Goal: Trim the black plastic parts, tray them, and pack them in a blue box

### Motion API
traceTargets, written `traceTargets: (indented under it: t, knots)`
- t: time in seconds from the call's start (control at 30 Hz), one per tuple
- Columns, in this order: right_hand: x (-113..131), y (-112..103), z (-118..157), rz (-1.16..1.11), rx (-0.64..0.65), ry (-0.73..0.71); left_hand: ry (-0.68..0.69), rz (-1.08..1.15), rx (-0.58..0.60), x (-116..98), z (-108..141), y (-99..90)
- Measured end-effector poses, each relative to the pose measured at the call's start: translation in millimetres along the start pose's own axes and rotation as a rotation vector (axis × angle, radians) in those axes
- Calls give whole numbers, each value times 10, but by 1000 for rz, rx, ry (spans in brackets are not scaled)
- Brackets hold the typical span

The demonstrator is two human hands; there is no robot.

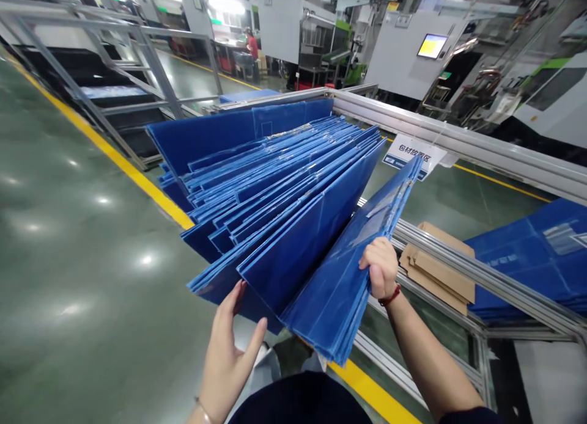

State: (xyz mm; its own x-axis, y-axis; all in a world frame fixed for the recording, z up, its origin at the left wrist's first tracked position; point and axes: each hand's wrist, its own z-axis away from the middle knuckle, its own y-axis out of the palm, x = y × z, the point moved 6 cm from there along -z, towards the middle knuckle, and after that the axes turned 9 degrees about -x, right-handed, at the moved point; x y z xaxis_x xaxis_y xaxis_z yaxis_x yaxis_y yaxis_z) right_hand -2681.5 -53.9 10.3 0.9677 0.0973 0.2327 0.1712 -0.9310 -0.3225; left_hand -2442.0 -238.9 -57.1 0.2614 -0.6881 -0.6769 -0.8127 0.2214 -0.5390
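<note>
Many flat blue folded sheets point(293, 167) stand on edge in a row on a metal-framed rack. My right hand point(381, 266) is closed around the top edge of a small bundle of blue sheets point(339, 283) at the right end, which leans apart from the row. A dark gap lies between this bundle and the nearest sheet of the row. My left hand point(233, 338) is open, thumb apart, its fingertips at the near lower corner of the row's front sheets.
Metal rails point(458, 149) run behind and to the right, with a white sign point(413, 154) on them. Brown cardboard point(438, 271) and more blue sheets point(532, 259) lie at right. Stepped metal framing stands left. A person in red point(252, 45) is far back.
</note>
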Motion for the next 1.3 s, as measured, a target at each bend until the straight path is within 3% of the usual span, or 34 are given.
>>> traceTargets:
  t: [0.33, 0.5, 0.63, 0.8, 0.9, 1.1, 1.3]
  knots:
    - [-168, -447, -22, -37, 39, 76, -20, 36, -25, 62, -63, 104]
    - [-174, -497, -30, -34, 55, 83, -34, 57, -99, 20, -92, 133]
    - [-177, -482, -19, -18, 46, 94, 59, 86, -152, -112, -170, 231]
    - [-149, -435, 0, 5, 42, 96, 91, 304, 31, -155, -130, 710]
    - [-128, -382, 7, 9, 37, 90, 110, 367, 53, -184, 34, 909]
    - [-136, -300, 20, -4, 40, 71, 300, 437, 188, -504, 441, 967]
    - [-167, -352, -3, -33, 62, 29, 206, 500, 248, -588, 562, 1008]
